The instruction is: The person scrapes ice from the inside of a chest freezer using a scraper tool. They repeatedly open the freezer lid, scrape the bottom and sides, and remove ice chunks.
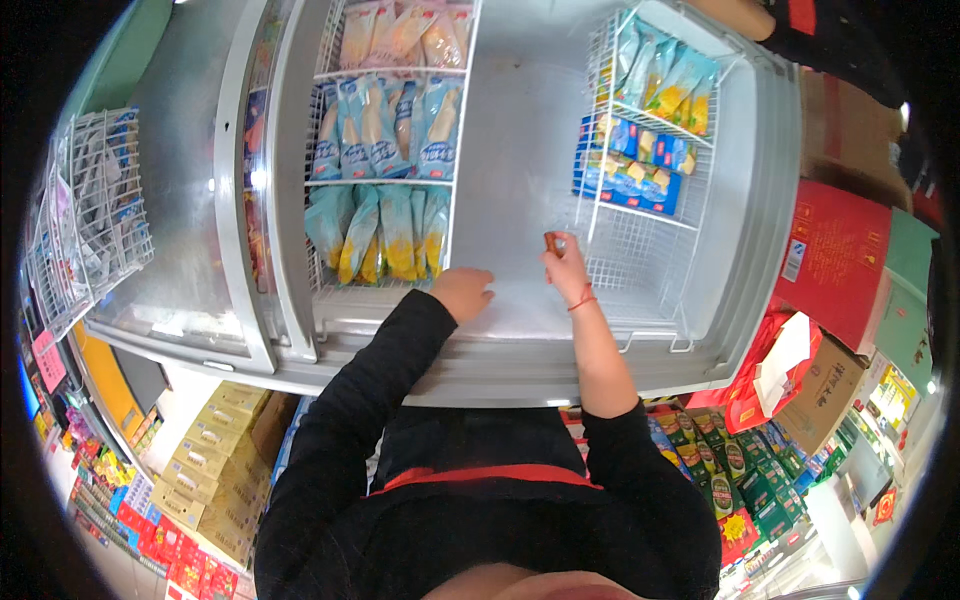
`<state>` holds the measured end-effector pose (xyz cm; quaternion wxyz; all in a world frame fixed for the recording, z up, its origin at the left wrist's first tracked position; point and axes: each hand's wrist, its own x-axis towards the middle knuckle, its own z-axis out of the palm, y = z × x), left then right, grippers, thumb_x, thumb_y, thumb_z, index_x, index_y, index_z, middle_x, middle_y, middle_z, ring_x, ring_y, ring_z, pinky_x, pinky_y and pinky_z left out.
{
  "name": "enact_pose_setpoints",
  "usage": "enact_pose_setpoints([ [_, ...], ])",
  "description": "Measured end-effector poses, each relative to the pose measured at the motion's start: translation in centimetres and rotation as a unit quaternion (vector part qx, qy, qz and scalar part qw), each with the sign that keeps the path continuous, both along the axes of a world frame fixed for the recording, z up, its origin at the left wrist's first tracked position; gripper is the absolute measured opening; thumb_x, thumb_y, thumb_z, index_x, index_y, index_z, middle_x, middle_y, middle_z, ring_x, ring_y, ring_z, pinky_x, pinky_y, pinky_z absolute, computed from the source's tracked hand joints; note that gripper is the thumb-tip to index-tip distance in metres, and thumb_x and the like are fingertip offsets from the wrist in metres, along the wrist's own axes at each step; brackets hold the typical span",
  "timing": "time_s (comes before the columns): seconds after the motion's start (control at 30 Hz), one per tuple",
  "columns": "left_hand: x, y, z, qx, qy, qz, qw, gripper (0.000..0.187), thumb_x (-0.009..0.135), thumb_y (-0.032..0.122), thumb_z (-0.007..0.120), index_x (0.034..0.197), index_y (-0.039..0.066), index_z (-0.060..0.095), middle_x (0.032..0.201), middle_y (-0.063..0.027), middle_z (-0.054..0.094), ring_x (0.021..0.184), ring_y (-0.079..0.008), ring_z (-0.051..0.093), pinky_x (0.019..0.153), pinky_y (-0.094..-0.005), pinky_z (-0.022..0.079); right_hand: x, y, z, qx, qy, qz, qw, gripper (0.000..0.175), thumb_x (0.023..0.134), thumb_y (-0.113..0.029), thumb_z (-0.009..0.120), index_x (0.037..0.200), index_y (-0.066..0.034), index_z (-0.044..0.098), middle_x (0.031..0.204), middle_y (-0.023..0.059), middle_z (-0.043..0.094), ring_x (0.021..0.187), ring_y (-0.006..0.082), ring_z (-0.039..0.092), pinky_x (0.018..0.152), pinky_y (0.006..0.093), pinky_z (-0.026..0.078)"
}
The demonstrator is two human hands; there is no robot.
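Note:
Before me is an open chest freezer (pixel 517 150) with a bare grey floor between its wire baskets. My left hand (pixel 463 292) hovers by the front corner of the left wire basket (pixel 459 135), fingers loosely bent and apart, nothing visible in them. That basket's compartments hold packs of wrapped ice creams (pixel 397 232) in pink, blue and teal-yellow. My right hand (pixel 568 270), with a red cord at the wrist, grips a small brown object (pixel 553 243) whose kind I cannot tell. Beside it, the right wire basket (pixel 645 210) holds teal-yellow packs (pixel 675 82) and blue boxes (pixel 637 180).
Sliding glass lids (pixel 247 187) cover the freezer's left end, with a small wire basket (pixel 105 195) on top. Red cartons (pixel 832 262) and a red bag (pixel 757 382) lie to the right. Stacked yellow boxes (pixel 210 465) stand front left. A person's arm (pixel 731 16) shows at top right.

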<state>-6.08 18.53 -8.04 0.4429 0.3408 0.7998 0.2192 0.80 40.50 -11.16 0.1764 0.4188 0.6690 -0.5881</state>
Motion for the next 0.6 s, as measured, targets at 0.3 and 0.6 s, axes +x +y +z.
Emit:
enact_pose_setpoints([
  [0.3,-2.0,0.6,-0.3,0.19,-0.207,0.356,0.891,0.028,0.097,0.023,0.052,0.115,0.003,0.059,0.096,-0.0098,0.067,0.088,-0.0228,0.064,0.08,-0.0359,0.049,-0.2,-2.6,1.9,-0.17,-0.035,-0.111,0.978,0.052,0.082,-0.011,0.061,0.129,-0.0023,0.042,0.077,0.008,0.06,0.05,0.0124,0.053,0.043,0.0262,0.042],
  [0.6,0.4,6.1,-3.0,0.129,-0.527,0.474,0.693,0.035,0.099,0.035,0.048,0.087,0.004,0.06,0.083,-0.0052,0.065,0.074,-0.0159,0.06,0.066,-0.032,0.049,0.8,-8.0,7.8,0.035,0.158,0.169,0.972,0.063,0.078,-0.017,0.064,0.131,0.0063,0.037,0.115,0.0283,0.053,0.103,0.0409,0.056,0.091,0.0448,0.046],
])
